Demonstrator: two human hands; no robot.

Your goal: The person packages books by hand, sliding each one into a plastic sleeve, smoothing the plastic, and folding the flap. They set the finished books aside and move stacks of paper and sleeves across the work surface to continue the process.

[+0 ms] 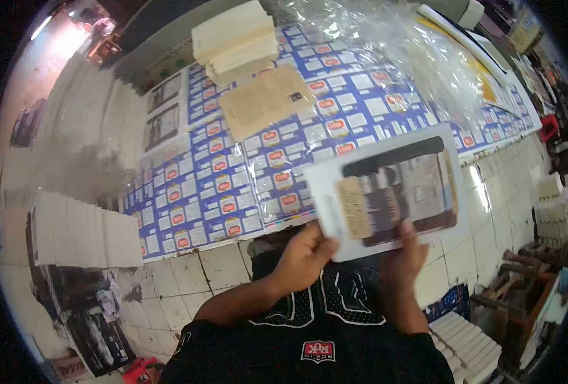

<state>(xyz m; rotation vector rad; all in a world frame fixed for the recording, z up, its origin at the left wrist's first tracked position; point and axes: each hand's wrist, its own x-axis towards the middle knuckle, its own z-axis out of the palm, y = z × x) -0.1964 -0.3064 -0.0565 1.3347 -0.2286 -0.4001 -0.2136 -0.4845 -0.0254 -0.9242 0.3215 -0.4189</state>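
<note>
A white book (386, 192) with a dark photo and a tan panel printed on its cover is held tilted above the near edge of the table. My left hand (304, 256) grips its near left corner, thumb on top and fingers folded. At the near edge, my right hand (407, 259) is closed on the book, with a finger lying over the cover; its other fingers are partly hidden. The book's thickness does not show. Beyond it lies a brown paper sheet (265, 102) with a small dark mark.
Blue printed sheets cover the table (226, 185). Crumpled clear plastic (425, 57) lies at the back right, and a cream paper stack (236, 38) at the back. Book stacks stand at the left (86, 230) and lower right (466, 349). A wooden frame (520, 294) is at the right.
</note>
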